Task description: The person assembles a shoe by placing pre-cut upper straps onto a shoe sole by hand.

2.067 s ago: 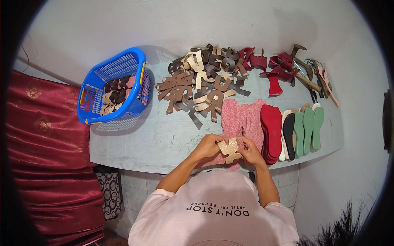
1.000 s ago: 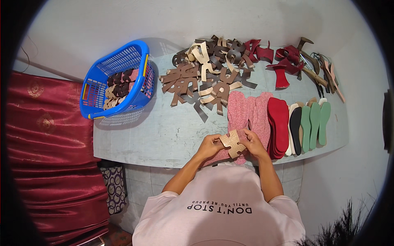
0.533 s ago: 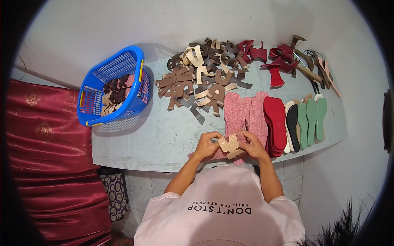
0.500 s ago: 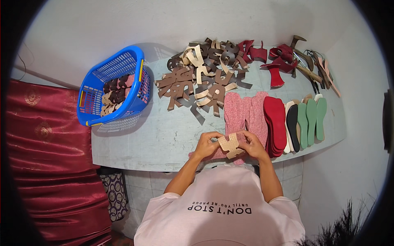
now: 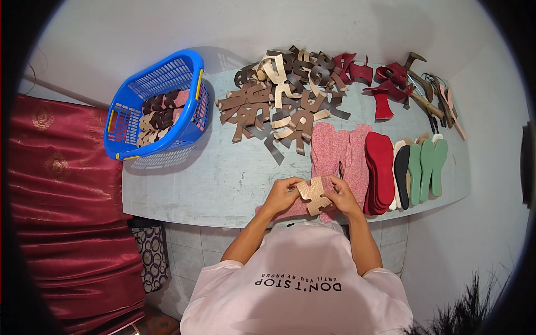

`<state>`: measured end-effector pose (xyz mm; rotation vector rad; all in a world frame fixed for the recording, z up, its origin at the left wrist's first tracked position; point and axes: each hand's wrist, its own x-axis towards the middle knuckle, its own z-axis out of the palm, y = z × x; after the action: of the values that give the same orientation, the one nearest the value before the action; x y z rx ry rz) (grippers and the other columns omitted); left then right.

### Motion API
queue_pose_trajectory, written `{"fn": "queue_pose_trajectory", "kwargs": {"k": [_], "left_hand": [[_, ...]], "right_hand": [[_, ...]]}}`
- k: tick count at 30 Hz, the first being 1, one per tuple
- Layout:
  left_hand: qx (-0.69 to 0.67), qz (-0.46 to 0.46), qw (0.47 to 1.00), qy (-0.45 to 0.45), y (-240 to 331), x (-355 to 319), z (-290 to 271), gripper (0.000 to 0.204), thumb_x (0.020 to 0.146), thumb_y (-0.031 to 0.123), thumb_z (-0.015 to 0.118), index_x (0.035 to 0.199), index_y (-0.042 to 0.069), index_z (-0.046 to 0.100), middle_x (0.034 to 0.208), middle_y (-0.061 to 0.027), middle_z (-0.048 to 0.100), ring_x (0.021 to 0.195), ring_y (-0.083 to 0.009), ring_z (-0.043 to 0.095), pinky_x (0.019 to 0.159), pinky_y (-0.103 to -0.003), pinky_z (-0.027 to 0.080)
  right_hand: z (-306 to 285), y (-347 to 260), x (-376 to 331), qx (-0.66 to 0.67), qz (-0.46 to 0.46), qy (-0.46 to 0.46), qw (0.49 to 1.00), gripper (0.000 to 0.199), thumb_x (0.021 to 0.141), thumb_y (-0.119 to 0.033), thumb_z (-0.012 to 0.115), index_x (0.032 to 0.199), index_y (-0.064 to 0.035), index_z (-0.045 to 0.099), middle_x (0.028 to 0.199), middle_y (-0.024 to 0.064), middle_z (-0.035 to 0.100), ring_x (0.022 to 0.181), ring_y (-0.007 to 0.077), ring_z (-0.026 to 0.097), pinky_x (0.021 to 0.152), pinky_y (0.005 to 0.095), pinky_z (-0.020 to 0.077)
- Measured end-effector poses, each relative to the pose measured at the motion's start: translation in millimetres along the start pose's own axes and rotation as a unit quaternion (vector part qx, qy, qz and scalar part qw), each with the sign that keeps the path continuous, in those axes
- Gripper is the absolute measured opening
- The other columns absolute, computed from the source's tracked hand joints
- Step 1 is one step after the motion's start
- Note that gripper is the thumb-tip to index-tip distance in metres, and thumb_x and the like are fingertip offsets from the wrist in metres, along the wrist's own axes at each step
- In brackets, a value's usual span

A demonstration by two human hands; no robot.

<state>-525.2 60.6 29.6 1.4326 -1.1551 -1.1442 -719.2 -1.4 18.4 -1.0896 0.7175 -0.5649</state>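
- A tan cross-shaped cut piece (image 5: 314,194) is pinched between the left hand (image 5: 283,194) and the right hand (image 5: 341,195), low in the middle of the frame, just above the near edge of the worktop (image 5: 223,178).
- Both hands are closed on the piece's edges, fingers curled around its arms.
- If either pinch were loosened, the piece could well be dropped over the near edge, since it is held almost at the rim.
- The pink insoles (image 5: 338,151) lie directly under the hands; they could be dragged off by a careless wrist.
- The pile of brown cut straps (image 5: 279,100), upper centre, looks loosely heaped, and could be scattered by a hasty reach.
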Motion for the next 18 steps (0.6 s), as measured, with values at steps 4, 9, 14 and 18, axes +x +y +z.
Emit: {"fn": "queue_pose_trajectory", "kwargs": {"k": [4,9,14,18], "left_hand": [[-0.002,-0.129,0.986,-0.109,0.3,-4.4,-20.1,0.012,0.08,0.008,0.061,0.083,-0.002,0.066,0.072,-0.0034,0.065,0.067,-0.0068,0.055,0.062,-0.025,0.044],[-0.039,-0.12,0.983,-0.13,-10.7,-9.4,-39.5,0.01,0.08,0.005,0.06,0.084,-0.003,0.066,0.077,-0.0035,0.065,0.07,-0.0073,0.056,0.066,-0.022,0.043],[-0.087,-0.171,0.971,-0.141,-7.4,-6.9,-55.7,0.016,0.079,0.005,0.062,0.093,-0.003,0.065,0.083,-0.0044,0.066,0.075,-0.0073,0.058,0.069,-0.022,0.045],[-0.141,-0.185,0.96,-0.157,-8.3,-9.4,-80.6,0.022,0.079,-0.001,0.061,0.1,-0.005,0.063,0.091,-0.007,0.067,0.081,-0.0092,0.06,0.075,-0.022,0.046]], "right_hand": [[7.2,7.7,3.9,0.001,0.024,0.004,1.0,0.031,0.077,0.003,0.057,0.108,0.0004,0.054,0.091,0.0023,0.06,0.072,0.0071,0.057,0.059,0.0207,0.0452],[25.4,3.2,7.2,0.024,0.056,-0.01,0.998,0.028,0.08,0.0,0.057,0.108,-0.0011,0.053,0.085,-0.0003,0.059,0.063,0.0038,0.052,0.048,0.0182,0.0383],[42.0,1.8,19.9,0.018,0.056,0.006,0.998,0.028,0.08,-0.001,0.057,0.108,-0.0023,0.054,0.082,-0.0012,0.059,0.059,0.0024,0.05,0.044,0.0174,0.0356],[61.9,4.3,31.3,0.024,0.076,0.019,0.997,0.028,0.079,-0.002,0.057,0.107,-0.0019,0.054,0.078,-0.0019,0.059,0.055,0.0024,0.049,0.043,0.0174,0.0341]]}}
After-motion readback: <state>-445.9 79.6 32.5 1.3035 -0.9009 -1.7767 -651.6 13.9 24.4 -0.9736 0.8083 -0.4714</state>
